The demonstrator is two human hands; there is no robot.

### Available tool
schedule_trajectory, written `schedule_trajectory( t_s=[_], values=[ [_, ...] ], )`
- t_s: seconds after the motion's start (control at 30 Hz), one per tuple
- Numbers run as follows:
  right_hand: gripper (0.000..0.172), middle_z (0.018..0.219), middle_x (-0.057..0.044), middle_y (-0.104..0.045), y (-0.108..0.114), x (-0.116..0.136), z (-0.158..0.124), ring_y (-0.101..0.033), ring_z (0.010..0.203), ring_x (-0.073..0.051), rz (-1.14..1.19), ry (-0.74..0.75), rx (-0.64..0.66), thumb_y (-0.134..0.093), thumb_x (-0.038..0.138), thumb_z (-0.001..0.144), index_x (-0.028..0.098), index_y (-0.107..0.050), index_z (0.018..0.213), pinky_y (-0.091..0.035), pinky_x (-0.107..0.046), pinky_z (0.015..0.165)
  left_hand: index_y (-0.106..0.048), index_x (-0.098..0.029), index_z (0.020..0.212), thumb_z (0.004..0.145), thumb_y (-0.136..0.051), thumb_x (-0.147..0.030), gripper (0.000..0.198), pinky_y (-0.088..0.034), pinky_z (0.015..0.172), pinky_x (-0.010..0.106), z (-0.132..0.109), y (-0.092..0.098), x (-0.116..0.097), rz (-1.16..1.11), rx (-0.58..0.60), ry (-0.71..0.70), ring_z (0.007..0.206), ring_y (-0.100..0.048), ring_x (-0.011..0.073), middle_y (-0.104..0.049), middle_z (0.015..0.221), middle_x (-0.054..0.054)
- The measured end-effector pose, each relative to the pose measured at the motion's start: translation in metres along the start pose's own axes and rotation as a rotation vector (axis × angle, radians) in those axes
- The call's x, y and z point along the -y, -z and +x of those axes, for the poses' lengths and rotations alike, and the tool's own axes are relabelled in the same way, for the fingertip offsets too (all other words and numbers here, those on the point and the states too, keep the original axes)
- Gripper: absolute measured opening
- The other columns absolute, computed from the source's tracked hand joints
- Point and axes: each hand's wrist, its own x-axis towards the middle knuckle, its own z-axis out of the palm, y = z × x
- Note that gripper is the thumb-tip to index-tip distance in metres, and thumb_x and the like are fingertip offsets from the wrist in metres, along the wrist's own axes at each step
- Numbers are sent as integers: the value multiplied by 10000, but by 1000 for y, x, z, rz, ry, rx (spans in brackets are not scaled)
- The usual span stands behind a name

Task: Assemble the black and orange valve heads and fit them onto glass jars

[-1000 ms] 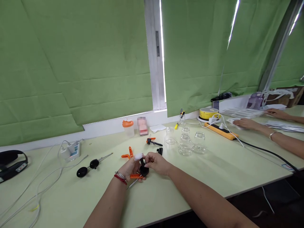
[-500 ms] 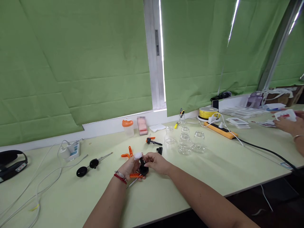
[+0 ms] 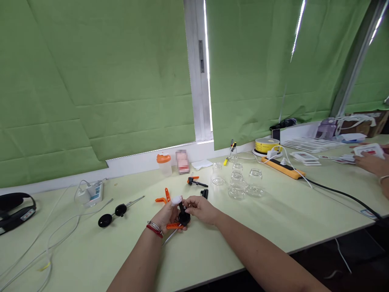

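Note:
Both hands meet over the pale green table (image 3: 273, 219) near its middle. My left hand (image 3: 165, 215), with bracelets at the wrist, is closed round a small black pump part (image 3: 183, 217) that carries a white cap (image 3: 176, 200) on top. My right hand (image 3: 202, 209) pinches the same black part from the right side. An orange piece (image 3: 173, 226) and a thin metal rod (image 3: 170, 235) stick out beneath the hands.
Several clear glass jars (image 3: 237, 184) stand behind the hands. Orange clips (image 3: 162, 197), a black-orange part (image 3: 194, 181), a black knob tool (image 3: 114, 213), a power strip (image 3: 91, 190), an orange-lidded cup (image 3: 164, 163) and cables lie around. Another person's hand (image 3: 369, 162) holds cards at far right.
My hands have stayed in place on the black part. The other person's hands pulled back from the table toward the right and picked up a card.

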Motion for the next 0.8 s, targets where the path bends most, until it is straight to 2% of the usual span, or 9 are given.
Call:
schedule_trajectory(
  t_s=[0.2,0.33,0.57,0.8],
  values=[
    [65,785,-3,-612,-1,1,0,-565,768,-155,-9,-7,-10,-618,192,715,176,-603,777,-436,-304,762,-419,-231,1150,774,-465,-598,528,-411,400,258,0,2,1,-9,-3,2,505,-636,243,-621,694,48],
    [54,801,-12,-616,-1,2,0,-575,827,-173,17,6,12,-617,207,724,184,-591,766,-432,-315,789,-416,-228,1186,781,-467,-573,534,-423,411,268,0,2,1,-1,5,-17,512,-638,246,-627,698,52],
    [98,869,-18,-594,-1,1,0,-556,778,-152,15,45,30,-603,255,759,172,-619,810,-454,-307,746,-435,-224,1174,779,-480,-608,554,-417,412,256,1,4,4,11,25,-37,515,-640,231,-620,697,38],
    [113,782,-2,-598,0,-7,2,-557,716,-139,60,7,30,-614,225,742,167,-635,837,-460,-299,720,-458,-210,1075,789,-448,-646,521,-414,407,243,2,7,6,4,42,-13,535,-650,231,-635,714,62]
  ],
)
